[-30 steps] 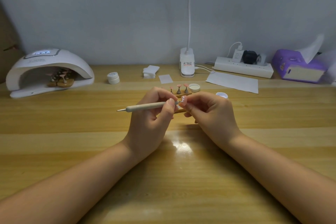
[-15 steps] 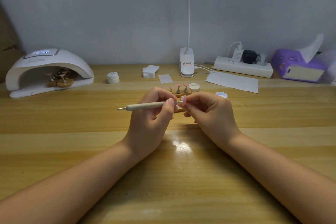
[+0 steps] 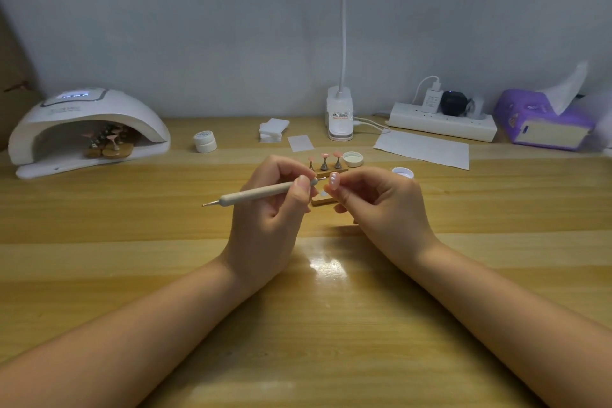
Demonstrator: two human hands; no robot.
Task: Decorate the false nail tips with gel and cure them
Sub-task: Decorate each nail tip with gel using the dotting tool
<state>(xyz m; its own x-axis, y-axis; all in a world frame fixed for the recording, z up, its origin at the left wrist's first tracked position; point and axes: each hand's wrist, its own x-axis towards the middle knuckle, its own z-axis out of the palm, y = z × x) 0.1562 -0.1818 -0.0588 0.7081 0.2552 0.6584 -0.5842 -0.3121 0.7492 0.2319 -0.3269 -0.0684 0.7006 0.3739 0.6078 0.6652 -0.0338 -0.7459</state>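
Note:
My left hand [image 3: 270,209] grips a beige dotting pen [image 3: 255,192], whose right tip touches a pink false nail tip [image 3: 334,181] with small white dots on it. My right hand [image 3: 381,205] pinches that nail tip between thumb and fingers. Behind the hands a wooden holder [image 3: 326,169] carries three more pink tips on metal stands. A second wooden base [image 3: 323,200] lies under my fingers. An open gel pot [image 3: 402,172] sits by my right hand, its lid [image 3: 353,159] beside the holder. The white curing lamp [image 3: 89,129] at far left shelters more tips on stands.
A closed white jar [image 3: 205,141], a stack of white pads [image 3: 273,130] and a paper slip [image 3: 300,143] lie at the back. A desk lamp base [image 3: 339,117], paper sheet [image 3: 422,149], power strip [image 3: 442,122] and purple tissue box [image 3: 546,124] line the back right.
Both hands stay almost still; the pen tip keeps working at the nail tip with only slight shifts.

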